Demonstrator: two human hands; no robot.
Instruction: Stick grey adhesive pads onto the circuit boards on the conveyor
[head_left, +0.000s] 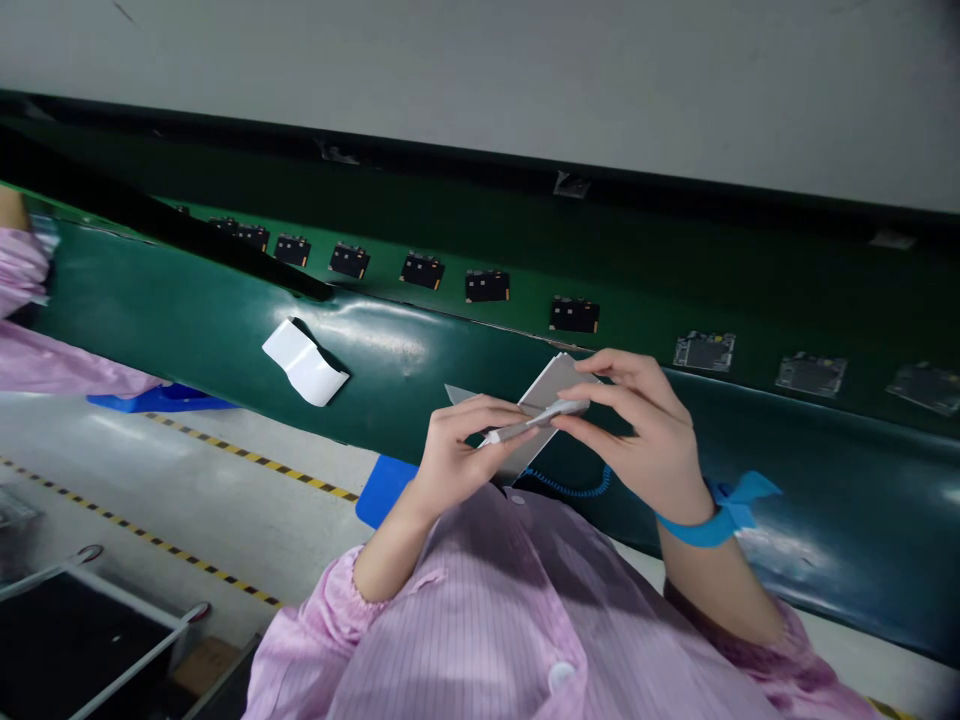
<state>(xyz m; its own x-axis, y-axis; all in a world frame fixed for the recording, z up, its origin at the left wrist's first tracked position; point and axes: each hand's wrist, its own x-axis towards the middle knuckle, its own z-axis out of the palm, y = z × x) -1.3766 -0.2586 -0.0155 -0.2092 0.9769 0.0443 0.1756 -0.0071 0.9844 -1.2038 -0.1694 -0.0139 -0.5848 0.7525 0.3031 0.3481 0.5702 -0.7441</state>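
Note:
Close to my body, a thin whitish curled strip, paper or film, is stretched between both hands. My left hand pinches its left end between thumb and fingers. At the other end, the fingertips of my right hand close on it. Beneath the strip lies a stack of white sheets, tilted and partly covered by the hands; whether a finger also holds the stack I cannot tell. A blue wristband circles my right wrist, and a blue coiled cord hangs below the hands.
Along the green bench several dark circuit boards lie in a row, with silvery ones further right. A creased white sheet rests on the bench edge. A co-worker's pink sleeve shows at left. A trolley stands lower left.

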